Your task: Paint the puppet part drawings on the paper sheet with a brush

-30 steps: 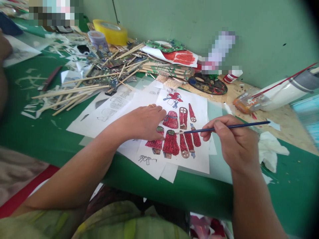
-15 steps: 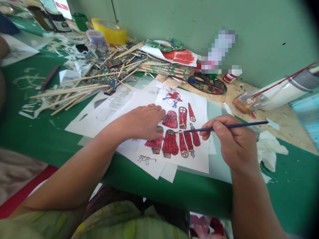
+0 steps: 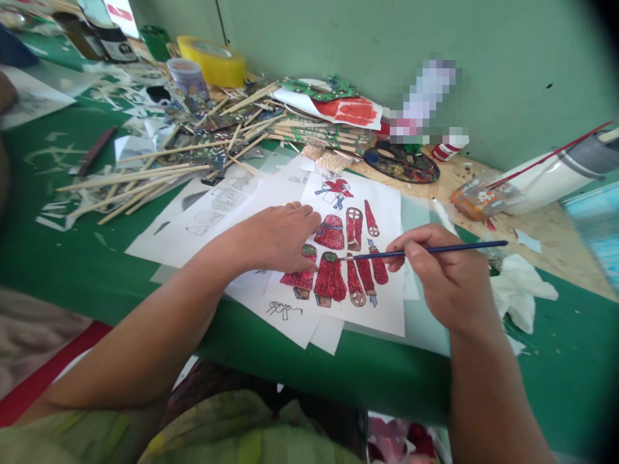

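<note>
Right hand (image 3: 447, 280) pinches a thin blue brush (image 3: 425, 250) between thumb and fingertips, near the middle of its shaft; the bristle end points left and meets a red figure on the sheet (image 3: 387, 309), while the tail points right. Left hand (image 3: 278, 235), fingers together and flat, presses the sheet's left margin, partly covering a red shape; a ring shows on one finger. The sheet lies on other papers (image 3: 213, 216) over the green table (image 3: 72, 258), near its front edge. Behind: a heap of sticks (image 3: 145, 174), a yellow tape roll (image 3: 213, 61), a dark palette (image 3: 401, 164), a white cylinder (image 3: 556, 174) and crumpled tissue (image 3: 520, 293). The brush is judged light, stiff and slender, best held as a pen, close enough to the tip for control; grip farther back would loosen the stroke. The sheet is judged thin, limp and apt to slide or smear where wet, hence best held flat on unpainted margin
</note>
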Demonstrator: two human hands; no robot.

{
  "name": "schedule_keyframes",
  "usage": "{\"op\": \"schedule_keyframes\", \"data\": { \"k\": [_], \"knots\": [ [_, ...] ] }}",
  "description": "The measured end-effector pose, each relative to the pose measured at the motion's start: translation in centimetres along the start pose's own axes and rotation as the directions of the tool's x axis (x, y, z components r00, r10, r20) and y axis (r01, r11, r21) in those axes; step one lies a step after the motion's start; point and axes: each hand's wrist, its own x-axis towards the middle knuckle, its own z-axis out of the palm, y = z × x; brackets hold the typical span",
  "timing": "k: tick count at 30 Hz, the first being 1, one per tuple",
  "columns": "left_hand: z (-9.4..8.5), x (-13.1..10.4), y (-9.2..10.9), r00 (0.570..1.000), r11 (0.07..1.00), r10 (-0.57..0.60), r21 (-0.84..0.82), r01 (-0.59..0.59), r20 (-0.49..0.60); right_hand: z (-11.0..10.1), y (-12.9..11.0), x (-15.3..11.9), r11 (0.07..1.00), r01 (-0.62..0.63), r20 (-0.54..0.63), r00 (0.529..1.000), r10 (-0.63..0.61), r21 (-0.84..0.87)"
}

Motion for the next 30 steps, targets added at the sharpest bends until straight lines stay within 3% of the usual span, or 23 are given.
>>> {"op": "schedule_keyframes", "data": {
  "k": [30],
  "knots": [
    [-0.26, 0.15, 0.02, 1.000, 1.000, 0.007, -0.003, -0.007, 0.028, -0.35, 0.38, -0.12, 0.997, 0.010, -0.014, 1.000, -0.009, 0.077]
  ]
}}
